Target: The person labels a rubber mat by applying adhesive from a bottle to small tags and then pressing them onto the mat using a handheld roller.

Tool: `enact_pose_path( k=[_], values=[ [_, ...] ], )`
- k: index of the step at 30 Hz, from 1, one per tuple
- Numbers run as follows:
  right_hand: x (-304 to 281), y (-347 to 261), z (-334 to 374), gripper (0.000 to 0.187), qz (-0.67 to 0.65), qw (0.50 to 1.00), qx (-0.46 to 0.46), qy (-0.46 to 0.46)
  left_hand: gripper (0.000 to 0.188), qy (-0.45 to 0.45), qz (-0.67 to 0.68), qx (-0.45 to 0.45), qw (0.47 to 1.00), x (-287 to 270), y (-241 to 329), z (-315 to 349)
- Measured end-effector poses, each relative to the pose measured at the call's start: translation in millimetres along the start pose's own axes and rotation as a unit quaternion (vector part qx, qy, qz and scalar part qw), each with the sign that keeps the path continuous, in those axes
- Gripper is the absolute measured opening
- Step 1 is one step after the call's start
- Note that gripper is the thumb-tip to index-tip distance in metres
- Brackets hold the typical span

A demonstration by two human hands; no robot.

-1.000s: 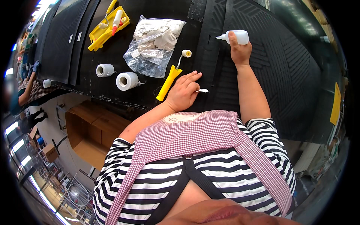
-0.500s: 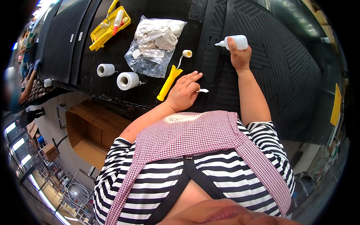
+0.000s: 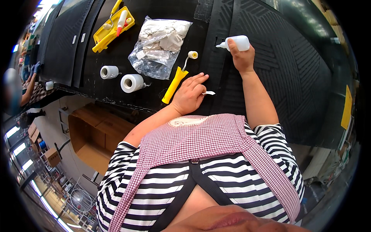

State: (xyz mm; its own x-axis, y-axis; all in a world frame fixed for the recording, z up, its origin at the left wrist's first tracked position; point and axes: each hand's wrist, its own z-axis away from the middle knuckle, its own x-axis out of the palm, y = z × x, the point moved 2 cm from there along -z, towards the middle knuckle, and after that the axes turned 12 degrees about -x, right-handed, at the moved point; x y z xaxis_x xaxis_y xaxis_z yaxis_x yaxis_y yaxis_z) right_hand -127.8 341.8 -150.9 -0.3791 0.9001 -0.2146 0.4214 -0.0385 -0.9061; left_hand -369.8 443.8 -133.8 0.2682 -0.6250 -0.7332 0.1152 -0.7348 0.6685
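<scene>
A white squeeze bottle (image 3: 241,43) with a narrow nozzle lies sideways in my right hand (image 3: 242,61), fingers closed around it. Its tip points left, close to a small dark mark on the black rubber-like sheet (image 3: 222,73). My left hand (image 3: 189,92) rests on the work surface near the front edge, two fingers stretched out. Between its thumb and fingers is a small white slip (image 3: 210,92), only partly visible. Just left of that hand lies a paint roller (image 3: 176,83) with a yellow handle and small white head.
A clear plastic bag (image 3: 160,46) of white pieces lies farther back, with two white film rolls (image 3: 131,83) nearer. A yellow tray (image 3: 113,29) holds a roller and a red-tipped white bottle. Another person's gloved hands (image 3: 35,69) are far left. Below the table stands a cardboard box (image 3: 92,135).
My right hand has shifted a little to the left with the squeeze bottle, bringing the nozzle over the marks on the sheet. My left hand has stayed in place.
</scene>
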Motion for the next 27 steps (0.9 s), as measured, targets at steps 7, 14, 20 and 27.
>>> enact_pose_path(
  k=[7, 14, 20, 27],
  values=[
    [-10.6, 3.6, 0.3, 0.027, 0.015, 1.000, 0.000, 0.013, 0.008, 0.000, 0.001, 0.003, 1.000, 0.8, -1.0, 0.4],
    [-5.8, 9.6, -14.5, 0.037, 0.006, 0.998, 0.009, 0.063, 0.009, -0.008, -0.005, 0.006, 1.000, 1.2, -2.5, 1.2],
    [1.8, 13.7, -23.4, 0.042, 0.059, 0.997, 0.002, 0.048, 0.009, 0.003, 0.003, 0.005, 1.000, 0.1, -0.6, 0.4],
    [1.5, 12.2, -23.4, 0.039, 0.111, 0.993, -0.031, 0.041, 0.008, 0.002, 0.000, 0.005, 1.000, 0.3, -1.2, -0.4]
  ],
)
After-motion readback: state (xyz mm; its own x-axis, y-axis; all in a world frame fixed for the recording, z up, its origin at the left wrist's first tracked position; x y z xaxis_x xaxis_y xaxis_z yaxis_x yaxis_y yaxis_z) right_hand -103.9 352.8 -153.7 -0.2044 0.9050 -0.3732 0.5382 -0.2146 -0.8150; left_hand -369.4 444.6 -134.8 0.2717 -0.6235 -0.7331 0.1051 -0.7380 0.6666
